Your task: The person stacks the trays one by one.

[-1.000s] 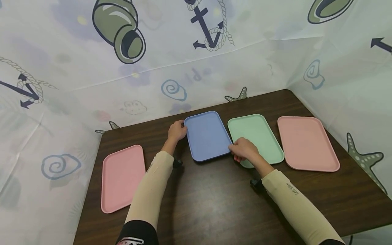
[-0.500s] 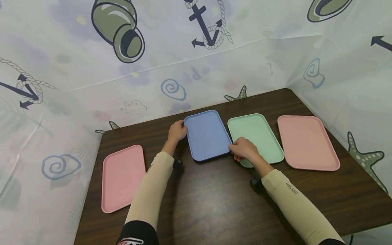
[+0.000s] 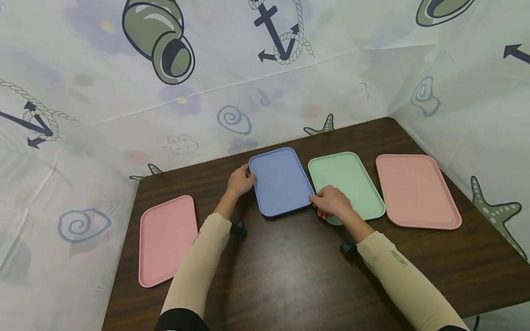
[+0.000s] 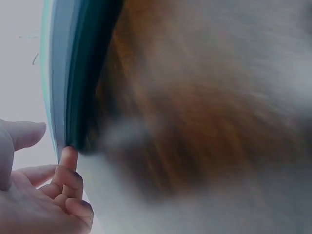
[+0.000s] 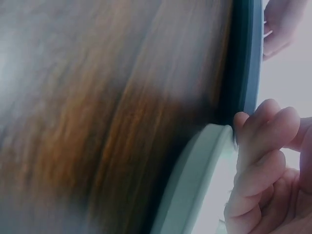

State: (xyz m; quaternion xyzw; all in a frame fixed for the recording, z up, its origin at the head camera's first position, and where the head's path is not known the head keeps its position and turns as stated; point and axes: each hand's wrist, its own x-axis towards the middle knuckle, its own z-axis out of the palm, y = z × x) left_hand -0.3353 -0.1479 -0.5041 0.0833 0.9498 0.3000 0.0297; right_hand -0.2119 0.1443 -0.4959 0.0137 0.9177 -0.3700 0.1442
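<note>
A blue rectangular tray (image 3: 281, 181) lies near the back edge of the brown table, with both hands at it. At its upper left side is my left hand (image 3: 240, 181); in the left wrist view one fingertip meets the tray's edge (image 4: 59, 83), while the thumb (image 4: 30, 134) stands apart from it. My right hand (image 3: 332, 202) pinches the tray's front right corner and overlaps the pale green tray (image 3: 341, 170) beside it. Curled fingers (image 5: 263, 161) show at that corner in the right wrist view, next to the green tray's rim (image 5: 200, 165).
One pink tray (image 3: 167, 241) lies at the table's left, another pink tray (image 3: 418, 191) to the right of the green one. The wooden tabletop (image 3: 285, 276) reaches back to a patterned fabric wall (image 3: 290, 92). A dark wrist camera (image 3: 348, 251) sits under the right wrist.
My left hand has shifted slightly at the blue tray's left side, and its forearm has moved a little left. The right hand stays at its corner; the trays look unmoved on the table.
</note>
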